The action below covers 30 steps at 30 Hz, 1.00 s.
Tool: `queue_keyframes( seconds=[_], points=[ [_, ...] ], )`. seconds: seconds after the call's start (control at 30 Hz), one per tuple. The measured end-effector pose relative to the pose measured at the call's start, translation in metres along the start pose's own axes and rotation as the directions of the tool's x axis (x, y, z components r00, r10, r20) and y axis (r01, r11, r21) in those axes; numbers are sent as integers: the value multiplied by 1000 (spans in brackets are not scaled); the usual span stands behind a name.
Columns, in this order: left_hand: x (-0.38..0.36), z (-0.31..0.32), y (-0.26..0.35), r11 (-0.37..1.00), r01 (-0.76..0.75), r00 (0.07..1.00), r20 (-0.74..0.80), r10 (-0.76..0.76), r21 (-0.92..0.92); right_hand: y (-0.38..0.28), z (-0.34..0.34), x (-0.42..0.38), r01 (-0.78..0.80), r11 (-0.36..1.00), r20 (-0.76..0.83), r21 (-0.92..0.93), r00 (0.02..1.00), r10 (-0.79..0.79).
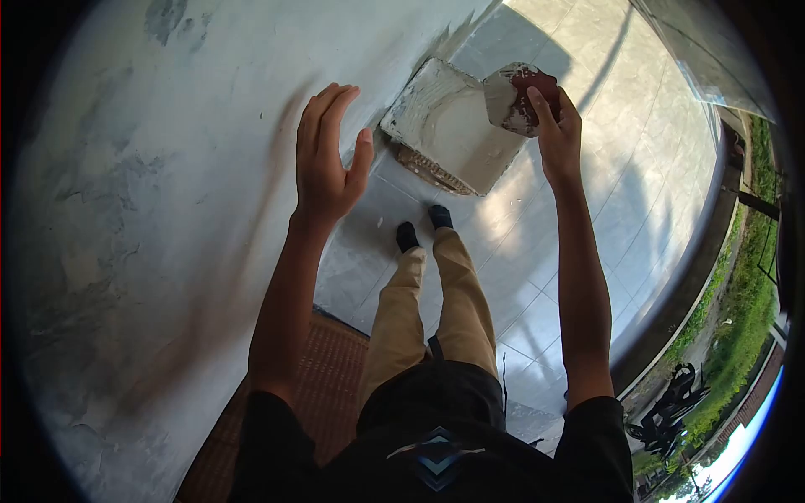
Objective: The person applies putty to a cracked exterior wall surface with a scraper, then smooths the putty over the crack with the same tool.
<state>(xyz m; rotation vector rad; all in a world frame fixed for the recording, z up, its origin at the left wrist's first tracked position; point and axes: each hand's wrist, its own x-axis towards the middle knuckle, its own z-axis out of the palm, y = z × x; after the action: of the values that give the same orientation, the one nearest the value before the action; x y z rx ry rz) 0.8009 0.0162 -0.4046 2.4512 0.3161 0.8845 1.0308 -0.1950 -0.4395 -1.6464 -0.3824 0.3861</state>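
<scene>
My right hand [559,134] grips a flat, many-sided reddish-brown piece [537,90], its thumb laid across the face. Pale grey paste coats the left part of that piece. Just behind and to the left of it is a square block [457,121] with a whitish, paste-smeared top and a rough, ridged side. My left hand [327,155] holds nothing; its fingers stretch upward with the thumb apart, in front of the grey wall [184,168].
The block stands on grey floor tiles [520,285] against the wall, ahead of my feet [423,226]. A brown woven mat or panel [319,386] lies at lower left. Beyond the floor's dark edge [679,310] on the right are grass [734,327] and a dark parked motorbike [668,411].
</scene>
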Motion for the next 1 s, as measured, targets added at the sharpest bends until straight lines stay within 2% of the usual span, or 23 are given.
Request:
queue_keyframes(
  seconds=[0.37, 0.47, 0.63, 0.7, 0.8, 0.93, 1.0],
  points=[
    [-71, 109, -79, 990, 109, 991, 82, -102, -86, 122, 7, -3, -117, 989, -20, -93, 993, 115],
    [-94, 136, -96, 981, 164, 983, 104, -154, -104, 154, 15, 0, -120, 973, 24, -195, 992, 127],
    [-133, 178, -122, 960, 261, 957, 156, -243, -106, 210, 40, 8, -22, 903, 162, -428, 982, 101],
    [-148, 192, -130, 946, 309, 937, 201, -285, -98, 230, 55, 12, -3, 900, 198, -437, 975, 99],
    [-164, 207, -139, 920, 371, 911, 240, -334, -124, 256, 78, 18, 214, 847, 357, -486, 934, -31],
    [-176, 218, -147, 910, 407, 887, 277, -370, -86, 278, 101, 28, 255, 840, 474, -478, 881, 3],
    [-181, 223, -151, 893, 444, 859, 316, -402, -70, 286, 109, 31, 366, 795, 532, -483, 844, -66]
  ],
)
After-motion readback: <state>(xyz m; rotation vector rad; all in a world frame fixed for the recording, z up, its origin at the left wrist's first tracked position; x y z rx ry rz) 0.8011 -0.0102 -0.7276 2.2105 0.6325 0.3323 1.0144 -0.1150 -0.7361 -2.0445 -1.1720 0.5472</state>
